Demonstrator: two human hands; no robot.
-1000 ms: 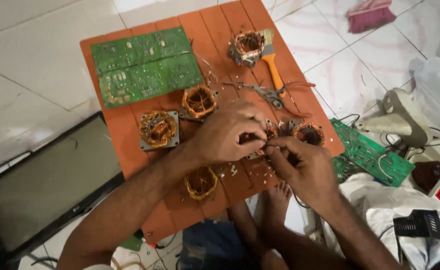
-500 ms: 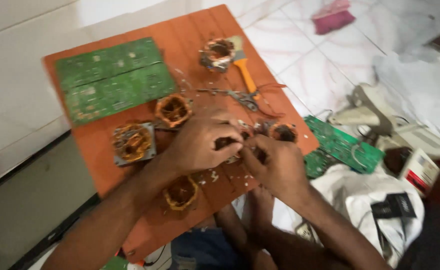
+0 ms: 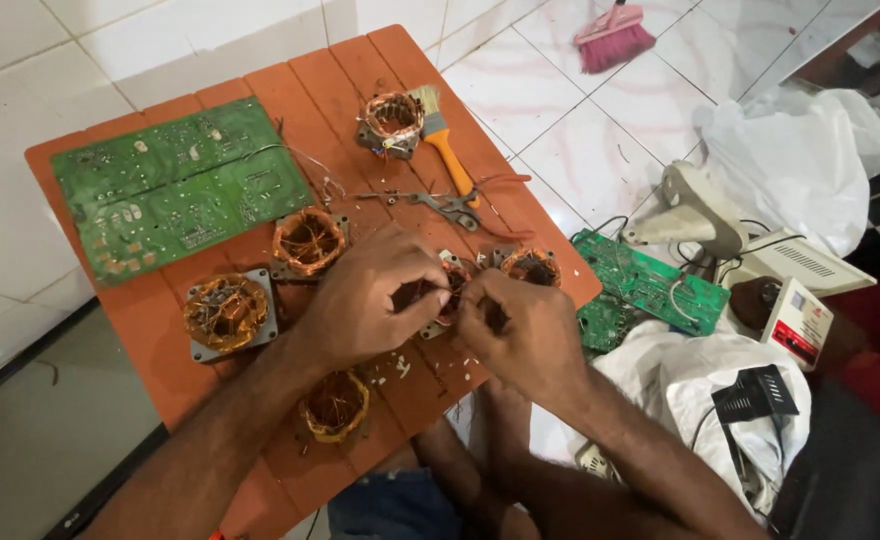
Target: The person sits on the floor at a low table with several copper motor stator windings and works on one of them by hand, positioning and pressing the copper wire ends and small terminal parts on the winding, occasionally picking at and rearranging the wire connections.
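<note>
On the orange wooden desk (image 3: pixel 160 330), both hands meet over a small copper-wound coil (image 3: pixel 452 285) near the right edge. The left hand (image 3: pixel 375 295) and right hand (image 3: pixel 520 335) pinch it with clenched fingers. 4 similar coils lie around, 2 green circuit boards (image 3: pixel 175 185) far left.

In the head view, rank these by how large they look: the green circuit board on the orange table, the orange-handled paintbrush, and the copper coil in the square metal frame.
1. Green circuit board, by far the largest.
2 and 3. Orange-handled paintbrush and copper coil in the square metal frame: too close to rank. The brush is longer but thin; the coil is broader.
</note>
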